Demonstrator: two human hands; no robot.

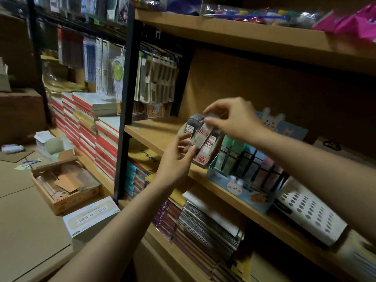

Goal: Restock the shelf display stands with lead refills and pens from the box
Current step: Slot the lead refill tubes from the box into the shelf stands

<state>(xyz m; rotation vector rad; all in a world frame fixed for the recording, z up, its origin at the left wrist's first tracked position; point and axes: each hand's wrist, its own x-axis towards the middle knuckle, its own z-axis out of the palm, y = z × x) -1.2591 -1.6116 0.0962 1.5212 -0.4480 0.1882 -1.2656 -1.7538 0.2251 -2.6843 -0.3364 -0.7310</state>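
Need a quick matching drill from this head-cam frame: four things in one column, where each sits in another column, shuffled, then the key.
Things:
1. red and white lead refill stand
2. blue bunny pen stand
3. white perforated holder
4. open brown box

Places:
A. on the floor, left of the shelving
B. middle shelf, between both hands
C. middle shelf, furthest right of the three stands
D. middle shelf, just right of the refill stand

Pairs: 1-B, 2-D, 3-C, 4-A

The left hand touches the refill stand's front; the right hand pinches a refill pack at its top.
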